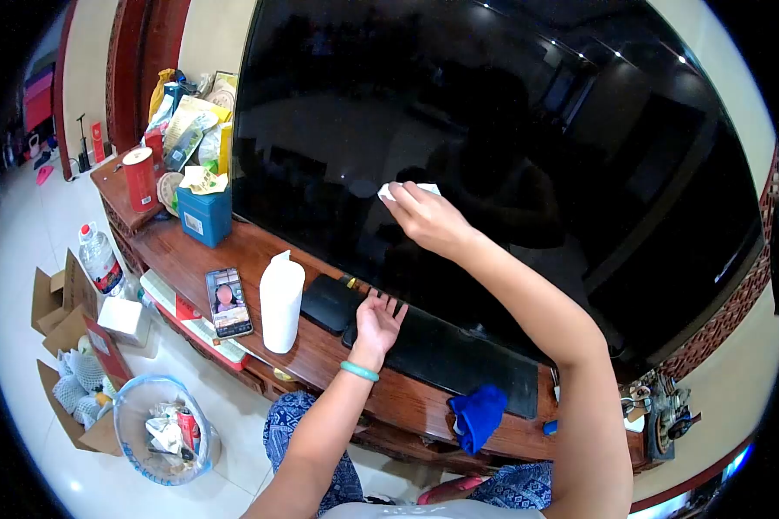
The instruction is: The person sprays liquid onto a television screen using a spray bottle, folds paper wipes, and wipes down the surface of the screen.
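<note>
My right hand [430,219] is raised to the dark screen of a large television [346,112], its fingers closed on a white paper towel [423,188] that lies against the glass. Below, my left hand [379,326] is palm up with fingers apart, holding nothing, near the screen's lower edge; a green bangle [359,371] circles the wrist. Left of that hand stands a white paper towel roll [281,304]. Beside the roll lies a phone [228,303] with a lit screen. A blue cloth [478,419] rests on the wooden cabinet's front edge to the right.
The wooden cabinet [411,385] also bears a blue box [205,214], a red canister [140,179] and piled packets. On the floor at left are a lined trash bin [130,432], open cardboard boxes [58,298] and a large bottle [100,259]. Ornaments [662,415] stand at right.
</note>
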`<state>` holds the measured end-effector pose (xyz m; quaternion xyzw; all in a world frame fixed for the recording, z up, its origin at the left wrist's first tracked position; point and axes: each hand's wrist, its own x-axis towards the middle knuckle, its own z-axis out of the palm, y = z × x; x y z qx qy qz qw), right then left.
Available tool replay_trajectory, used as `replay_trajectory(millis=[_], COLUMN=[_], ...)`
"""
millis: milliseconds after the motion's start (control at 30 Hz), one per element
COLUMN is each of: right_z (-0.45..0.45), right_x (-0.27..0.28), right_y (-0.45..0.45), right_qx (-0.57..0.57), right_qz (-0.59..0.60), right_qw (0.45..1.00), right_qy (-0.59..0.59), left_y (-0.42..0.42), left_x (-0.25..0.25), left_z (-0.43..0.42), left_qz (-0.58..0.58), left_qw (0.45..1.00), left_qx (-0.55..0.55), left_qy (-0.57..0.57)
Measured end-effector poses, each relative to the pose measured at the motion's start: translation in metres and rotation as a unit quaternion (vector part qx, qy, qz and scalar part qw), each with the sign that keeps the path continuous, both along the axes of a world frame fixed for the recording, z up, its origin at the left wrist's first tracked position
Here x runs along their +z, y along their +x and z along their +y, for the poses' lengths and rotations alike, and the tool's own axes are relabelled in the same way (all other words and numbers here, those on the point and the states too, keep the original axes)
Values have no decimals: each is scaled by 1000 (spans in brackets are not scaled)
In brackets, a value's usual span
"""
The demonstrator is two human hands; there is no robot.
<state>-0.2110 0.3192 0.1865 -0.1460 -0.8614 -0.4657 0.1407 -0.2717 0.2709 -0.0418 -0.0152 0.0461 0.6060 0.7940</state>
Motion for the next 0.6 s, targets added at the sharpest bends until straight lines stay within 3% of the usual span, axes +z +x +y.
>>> replay_trajectory(millis=[33,100,133,233,300,333,367,433,467,567,600], right_z=[-1,3,-8,4,-2,2,7,-3,-4,6,7], right_x=[6,45,75,100,77,54,24,29,46,103,102], right_y=[5,6,0,-7,-11,-10,-8,-5,-4,-10,-10], right_qx=[-12,23,37,48,30,40,-10,41,28,46,46], right_qz=[-18,92,102,188,177,162,193,-41,-33,175,173], right_qw=[999,995,989,965,973,983,978,996,999,973,973], right_qy=[-29,6,100,176,146,80,-85,60,32,143,143], left_y=[0,1,4,1,4,4,4,4,3,5,6], left_x=[0,-2,-4,-2,-6,-4,-4,-2,-1,0,-1], left_z=[1,1,4,1,4,4,3,1,2,0,1], left_qz=[-2,-5,-2,-15,-24,-18,-12,-13,-14,-3,-5], left_qw=[1000,1000,999,1000,1000,1000,999,999,1000,1000,1000], left_qx=[1,0,10,-5,-4,0,5,4,2,12,11], left_qy=[3,5,-31,-2,9,-14,-39,-30,-21,-24,-24])
